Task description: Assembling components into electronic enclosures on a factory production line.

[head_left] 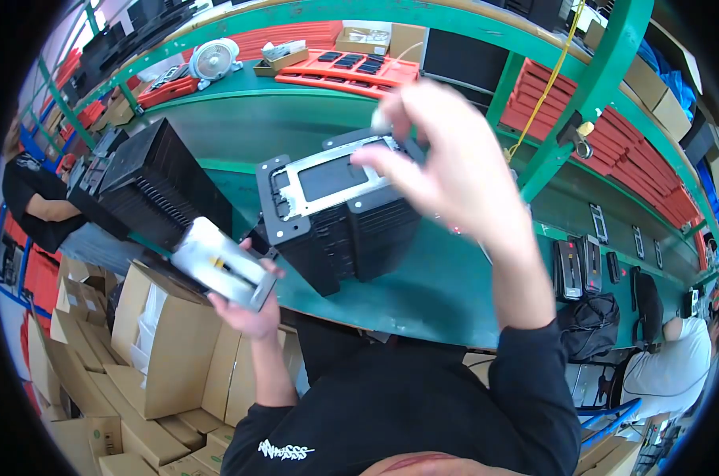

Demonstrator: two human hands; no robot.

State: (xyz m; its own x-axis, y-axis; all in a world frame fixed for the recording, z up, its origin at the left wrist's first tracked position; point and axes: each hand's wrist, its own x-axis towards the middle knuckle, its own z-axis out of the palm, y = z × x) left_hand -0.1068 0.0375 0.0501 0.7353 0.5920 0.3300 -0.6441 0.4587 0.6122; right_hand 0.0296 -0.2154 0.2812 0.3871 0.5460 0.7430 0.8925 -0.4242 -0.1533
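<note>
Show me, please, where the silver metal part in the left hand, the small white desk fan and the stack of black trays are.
silver metal part (220, 263), head view, middle of its flat face.
small white desk fan (213, 59), head view, centre of its round grille.
stack of black trays (351, 230), head view, front side wall of the stack.

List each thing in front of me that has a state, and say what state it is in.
Left hand: shut on silver device.
Right hand: blurred, fingers at the top black tray; grip unclear.
Black tray stack: upright on the green bench.
Second tray stack: tipped over.
Cardboard box: open.
</note>
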